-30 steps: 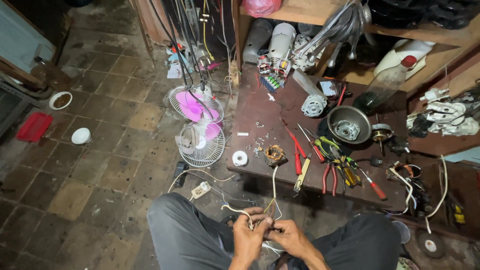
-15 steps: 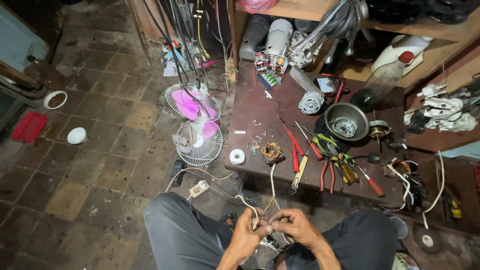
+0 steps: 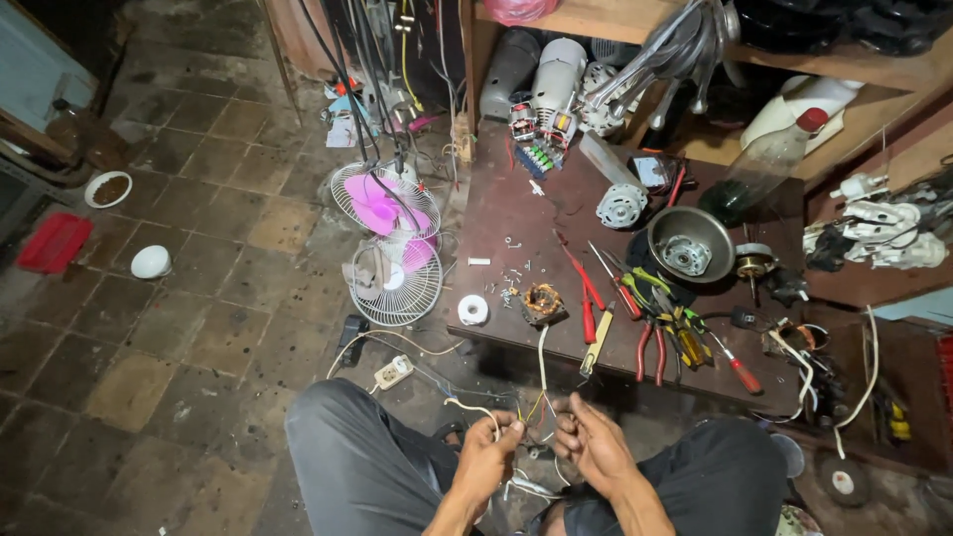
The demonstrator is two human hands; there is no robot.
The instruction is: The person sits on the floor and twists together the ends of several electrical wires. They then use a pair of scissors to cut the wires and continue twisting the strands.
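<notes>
Thin wires point(image 3: 541, 402) hung low in the frame's centre, running up to the copper motor coil point(image 3: 542, 301) on the worktop point(image 3: 516, 213). We pinched them in our left hand point(image 3: 488, 454) and right hand point(image 3: 592, 444), both grips narrow.

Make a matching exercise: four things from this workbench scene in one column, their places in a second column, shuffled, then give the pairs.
Things:
1. wires
2. tape roll
3. fan
4. red tray

Places:
A. on the floor at the far left, by a white bowl
B. on the floor, just left of the table
C. near the table's front left corner
D. between the left hand and right hand, leading up to a coil on the table

Pairs: 1-D, 2-C, 3-B, 4-A
</notes>
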